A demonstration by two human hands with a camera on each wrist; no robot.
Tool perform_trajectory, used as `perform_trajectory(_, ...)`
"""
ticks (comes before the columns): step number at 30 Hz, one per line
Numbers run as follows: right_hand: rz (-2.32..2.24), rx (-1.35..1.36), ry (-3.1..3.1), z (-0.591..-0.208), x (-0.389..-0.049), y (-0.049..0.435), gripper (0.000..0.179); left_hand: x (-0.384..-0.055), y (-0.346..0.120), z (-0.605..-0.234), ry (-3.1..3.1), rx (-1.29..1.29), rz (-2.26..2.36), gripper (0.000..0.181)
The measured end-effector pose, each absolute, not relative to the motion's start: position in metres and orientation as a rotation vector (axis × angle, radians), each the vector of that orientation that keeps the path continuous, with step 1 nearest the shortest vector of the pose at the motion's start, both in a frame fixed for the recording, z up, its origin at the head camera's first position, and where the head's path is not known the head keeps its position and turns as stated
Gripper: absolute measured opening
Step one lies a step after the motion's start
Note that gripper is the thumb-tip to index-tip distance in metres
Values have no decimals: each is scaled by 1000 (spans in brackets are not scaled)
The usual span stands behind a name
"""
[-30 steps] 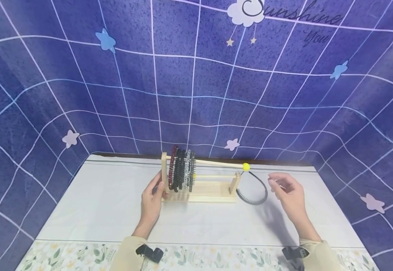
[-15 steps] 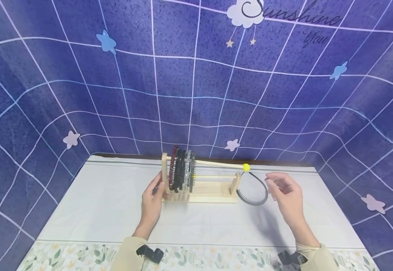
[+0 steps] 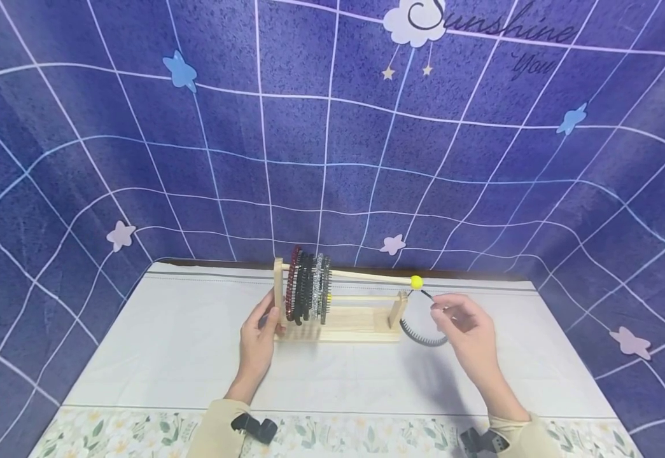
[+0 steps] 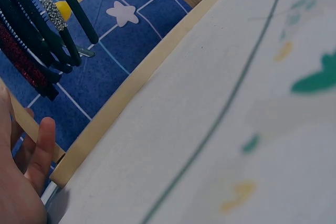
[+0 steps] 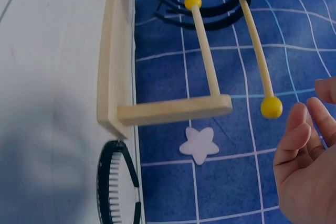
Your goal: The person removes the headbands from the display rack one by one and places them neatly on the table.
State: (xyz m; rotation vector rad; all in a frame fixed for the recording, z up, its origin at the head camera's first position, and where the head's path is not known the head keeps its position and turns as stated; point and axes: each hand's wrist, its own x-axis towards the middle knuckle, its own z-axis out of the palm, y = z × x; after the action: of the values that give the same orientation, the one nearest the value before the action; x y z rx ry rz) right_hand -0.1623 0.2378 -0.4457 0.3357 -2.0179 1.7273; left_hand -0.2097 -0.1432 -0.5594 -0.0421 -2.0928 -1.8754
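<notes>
A wooden headband stand (image 3: 361,336) stands on the table, its left upright gripped by my left hand (image 3: 256,340). Several headbands (image 3: 306,289), black, silver and dark red, hang bunched on its upper rod near that upright. The rod's free right end carries a yellow ball (image 3: 417,282). Just right of the stand lies a black toothed headband (image 5: 107,182). My right hand (image 3: 469,331) overlaps this headband in the head view. In the right wrist view, the hand's loosely bent fingers are apart from it, close to the yellow ball, and hold nothing.
A lower rod (image 5: 206,51) with its own yellow ball reaches inward from the stand's short right upright (image 3: 398,310). White cloth (image 3: 160,337) covers the table, with a floral strip (image 3: 332,436) along the front. A blue gridded curtain (image 3: 332,159) hangs behind.
My right hand has moved left, from beside the loose headband to over its right part in the head view. The left hand, stand and headbands have stayed put.
</notes>
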Motion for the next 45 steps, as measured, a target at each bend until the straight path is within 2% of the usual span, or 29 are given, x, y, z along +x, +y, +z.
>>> perform_trajectory(24, 1875, 500, -1929, -445, -165, 185, 20, -209, -142, -561, -2084, -36, -1873, 48)
perform_trajectory(45, 1910, 470, -2024, -445, -165, 155, 21, -210, -142, -558, -2048, -56, -1891, 46)
